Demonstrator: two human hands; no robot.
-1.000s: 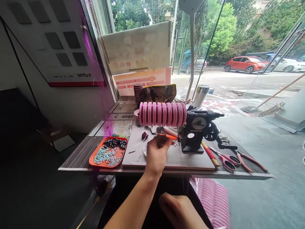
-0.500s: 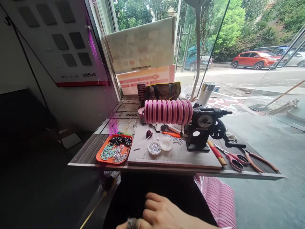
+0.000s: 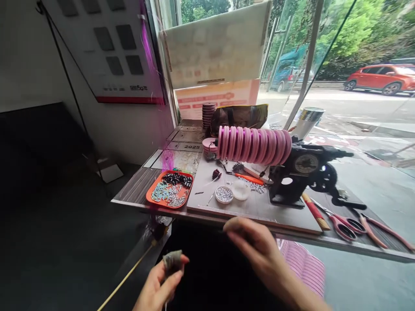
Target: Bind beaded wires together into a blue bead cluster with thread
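My left hand (image 3: 158,283) is low at the bottom edge, below the table, pinching a small grey-green lump (image 3: 172,260) between thumb and fingers. My right hand (image 3: 256,244) hovers just in front of the table's near edge, fingers loosely curled and blurred; whether it holds anything is unclear. Beyond it on a grey board (image 3: 259,209) sit a small dish of beads (image 3: 224,194), a round white lid (image 3: 241,190) and an orange-handled tool (image 3: 249,178). A row of pink spools (image 3: 254,145) is mounted on a black hand-cranked winder (image 3: 304,175).
An orange tray (image 3: 152,199) of small tubes and beads lies at the table's left. Pink-handled scissors (image 3: 342,222) and pliers (image 3: 378,229) rest at the right, beside a red-and-wood tool (image 3: 313,209). Glass panes and a street with a red car (image 3: 381,77) lie beyond. A thin stick (image 3: 129,272) leans lower left.
The view swung left. My left hand left the board, dropped below the table and now pinches a small lump. My right hand rose from my lap toward the table edge.
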